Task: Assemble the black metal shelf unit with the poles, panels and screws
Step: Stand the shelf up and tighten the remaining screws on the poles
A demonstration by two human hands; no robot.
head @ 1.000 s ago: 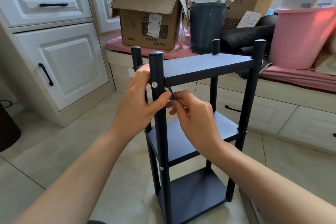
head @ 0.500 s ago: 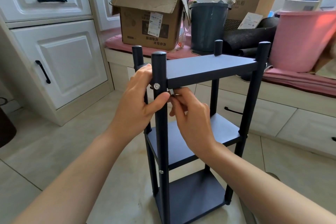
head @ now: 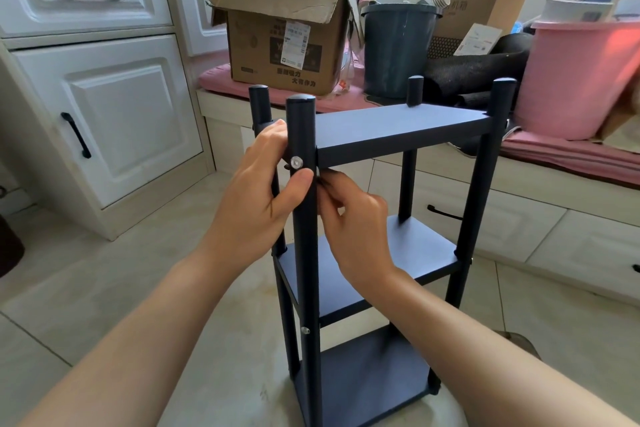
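left hand [head: 258, 191] fingers clamped on near pole [head: 304, 218], thumb under screw [head: 296, 161] | right hand [head: 353, 225] fingers pinched together under top panel [head: 398, 128], held item unclear

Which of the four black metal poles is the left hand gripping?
The nearest front pole, with the silver screw beside the thumb of the left hand. The other three poles are untouched.

Both arms reach forward. The left hand [head: 258, 191] curls round the near pole [head: 304, 218], thumb across its front. The right hand [head: 353, 222], just right, has curled, pinching fingertips.
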